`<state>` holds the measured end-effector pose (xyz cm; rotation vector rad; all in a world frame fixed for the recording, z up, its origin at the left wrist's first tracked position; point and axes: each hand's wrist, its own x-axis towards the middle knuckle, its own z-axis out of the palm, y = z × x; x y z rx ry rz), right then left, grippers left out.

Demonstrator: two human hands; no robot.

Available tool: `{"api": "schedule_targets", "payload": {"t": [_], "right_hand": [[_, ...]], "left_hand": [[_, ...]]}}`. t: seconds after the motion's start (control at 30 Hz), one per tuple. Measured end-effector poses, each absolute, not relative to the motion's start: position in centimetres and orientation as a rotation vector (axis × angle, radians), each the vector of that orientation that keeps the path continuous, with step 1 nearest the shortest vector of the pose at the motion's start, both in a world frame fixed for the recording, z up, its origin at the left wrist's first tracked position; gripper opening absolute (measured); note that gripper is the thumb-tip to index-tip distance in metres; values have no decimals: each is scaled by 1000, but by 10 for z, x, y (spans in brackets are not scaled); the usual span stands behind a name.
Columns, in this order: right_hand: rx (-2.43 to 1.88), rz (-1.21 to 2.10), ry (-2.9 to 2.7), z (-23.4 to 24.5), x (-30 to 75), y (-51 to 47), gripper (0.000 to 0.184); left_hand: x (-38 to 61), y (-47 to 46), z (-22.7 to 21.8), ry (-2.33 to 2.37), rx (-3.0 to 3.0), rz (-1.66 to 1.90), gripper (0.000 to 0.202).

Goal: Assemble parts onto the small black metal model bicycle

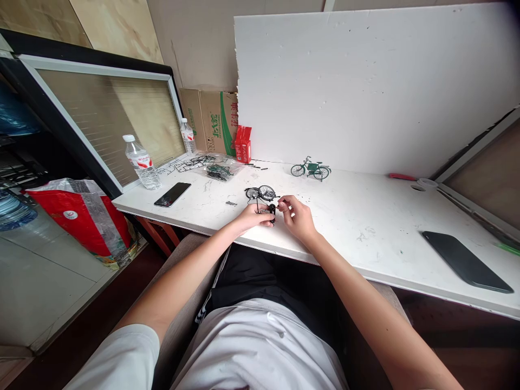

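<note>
My left hand (252,218) is closed around a black model cycle (267,193) near the table's front edge. Two of its spoked wheels point away from me, and its thin frame runs back under my fingers, which hide part of it. Close by on the right, my right hand (298,215) has its thumb and fingertips pinched together against the near end of the model. Whatever sits between those fingertips is too small to make out. Farther back on the table stands a finished-looking green model bicycle (312,169), upright.
Plastic bags of small parts (219,170) and black part frames (195,162) lie at the back left. Also there are a phone (173,194), water bottles (142,163), a red box (243,145) and a carton (217,122). A dark flat slab (466,261) and red-handled tool (402,176) lie right.
</note>
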<state>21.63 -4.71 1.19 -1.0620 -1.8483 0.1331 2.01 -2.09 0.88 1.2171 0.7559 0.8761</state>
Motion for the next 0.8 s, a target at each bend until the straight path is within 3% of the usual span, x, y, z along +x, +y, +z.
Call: {"api": "schedule_targets", "payload": {"t": [0.53,0.8], "right_hand": [[-1049,17,-1813,15,216,-47,37],[-963,-48,-1822,21,213,-52,28]], "left_hand": [[22,-26,14,879,1302,853,33],[21,-25,12,831,1325,867,35]]}}
